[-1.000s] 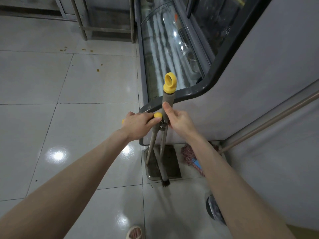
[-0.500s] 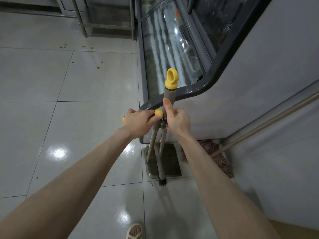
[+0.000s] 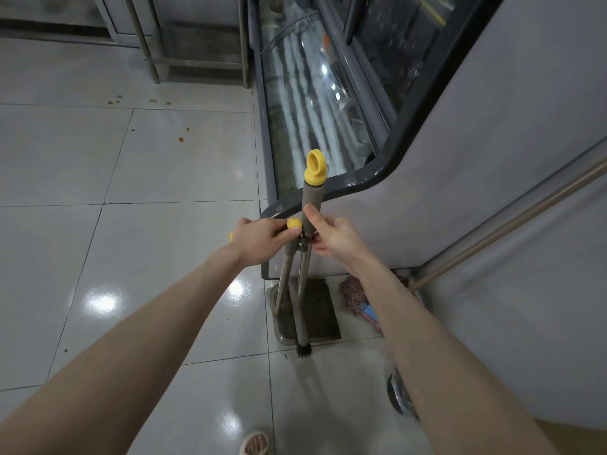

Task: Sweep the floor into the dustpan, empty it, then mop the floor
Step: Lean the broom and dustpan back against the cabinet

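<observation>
The right hand (image 3: 335,236) has let go a little. A moment ago it was wrapped round the pole (image 3: 312,198). Now its thumb lies up the pole and its fingers curl at the joint (image 3: 303,244) just under it, where two rods (image 3: 284,277) meet. It still pinches there, but I cannot tell how hard. The left hand (image 3: 259,238) has not moved — its fist is closed on a short bar (image 3: 294,223) with yellow tips, just left of the pole.

I think the hands are working the broom (image 3: 303,350) free, so sweeping has not begun. The dustpan (image 3: 323,310) sits on the floor (image 3: 164,257) straight below the grip, with the broom's bristles at its near edge. The crumbs (image 3: 179,139) lie far beyond the hands, to the left. The mop (image 3: 356,298) lies low and right of the grip, beside the dustpan.

The fingers hide the joint, so I cannot tell which rod goes with the bar. The right arm covers part of a round thing (image 3: 395,389) — I cannot tell what it is.
</observation>
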